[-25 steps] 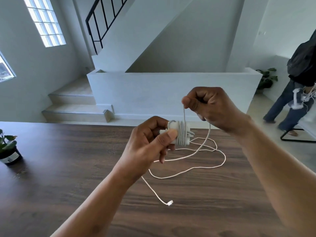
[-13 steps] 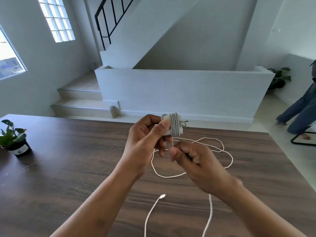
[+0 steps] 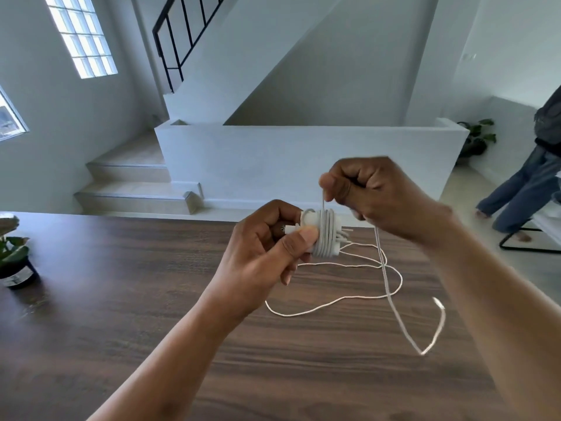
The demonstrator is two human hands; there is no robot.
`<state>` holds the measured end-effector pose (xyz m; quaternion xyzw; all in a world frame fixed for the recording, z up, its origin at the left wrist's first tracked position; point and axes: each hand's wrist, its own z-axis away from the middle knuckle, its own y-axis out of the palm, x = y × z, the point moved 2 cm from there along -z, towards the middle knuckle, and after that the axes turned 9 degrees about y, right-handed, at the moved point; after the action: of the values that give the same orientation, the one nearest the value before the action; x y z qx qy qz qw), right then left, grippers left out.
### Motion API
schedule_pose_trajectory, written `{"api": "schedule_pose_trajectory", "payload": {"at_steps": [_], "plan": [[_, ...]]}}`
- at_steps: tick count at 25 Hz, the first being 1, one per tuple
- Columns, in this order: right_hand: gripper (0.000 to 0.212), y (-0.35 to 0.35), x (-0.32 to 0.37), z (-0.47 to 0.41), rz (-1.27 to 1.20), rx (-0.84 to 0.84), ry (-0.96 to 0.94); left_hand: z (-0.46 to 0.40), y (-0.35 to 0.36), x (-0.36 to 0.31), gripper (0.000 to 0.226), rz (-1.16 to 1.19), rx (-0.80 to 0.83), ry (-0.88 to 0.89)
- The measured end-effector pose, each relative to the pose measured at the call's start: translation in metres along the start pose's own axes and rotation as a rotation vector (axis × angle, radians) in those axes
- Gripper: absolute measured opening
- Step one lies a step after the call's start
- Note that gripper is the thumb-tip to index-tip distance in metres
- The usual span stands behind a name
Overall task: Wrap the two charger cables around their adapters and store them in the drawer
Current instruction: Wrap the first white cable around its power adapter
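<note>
The left hand [image 3: 267, 253] holds a white adapter [image 3: 315, 235] in the air above the bench [image 3: 121, 299], thumb pressed on its near face and fingers curled round behind it. Several turns of white cable [image 3: 391, 302] are wound side by side round the adapter's body. The right hand [image 3: 373, 192] is just above and to the right of the adapter, closed in a fist, pinching the cable between thumb and forefinger; a short taut stretch runs straight down from that pinch to the wound coil. The adapter's long axis lies roughly level, left to right across the view, with the prongs poking out at its right end toward the right hand, and the turns of cable stand across that axis. From under the right hand the loose cable drops to the bench, lies there in open loops below and to the right of both hands, and ends in a small plug [image 3: 438, 302] lifted a little off the wood at the far right, blurred. The bench is dark brown wood grain. At its left edge stands a small potted plant [image 3: 15, 262]. Beyond it are pale steps [image 3: 130, 189], a white half wall [image 3: 303, 159], a staircase with a black railing [image 3: 182, 31], a glass-block window [image 3: 82, 34], another plant [image 3: 476, 138] in the corner, and a person in jeans [image 3: 528, 183] at the right.
</note>
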<state>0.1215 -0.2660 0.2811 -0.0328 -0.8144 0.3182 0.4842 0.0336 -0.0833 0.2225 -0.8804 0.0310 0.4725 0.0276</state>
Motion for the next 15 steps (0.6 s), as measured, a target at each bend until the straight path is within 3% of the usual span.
{"api": "schedule_pose_trajectory", "payload": {"at_steps": [3, 5, 9, 15], "plan": [[0.034, 0.039, -0.034, 0.006, -0.321, 0.016, 0.161, -0.002, -0.004, -0.001, 0.023, 0.054, -0.036, -0.007], [0.030, 0.068, -0.050, 0.018, -0.380, 0.024, 0.206, -0.002, -0.009, 0.001, 0.020, 0.104, -0.071, -0.008], [0.039, 0.103, -0.054, 0.061, -0.252, 0.095, 0.150, -0.007, -0.021, 0.006, 0.018, 0.128, -0.146, -0.017], [0.035, 0.060, 0.015, 0.076, 0.089, 0.124, -0.014, -0.009, -0.030, 0.021, 0.025, -0.206, -0.151, -0.016]]}}
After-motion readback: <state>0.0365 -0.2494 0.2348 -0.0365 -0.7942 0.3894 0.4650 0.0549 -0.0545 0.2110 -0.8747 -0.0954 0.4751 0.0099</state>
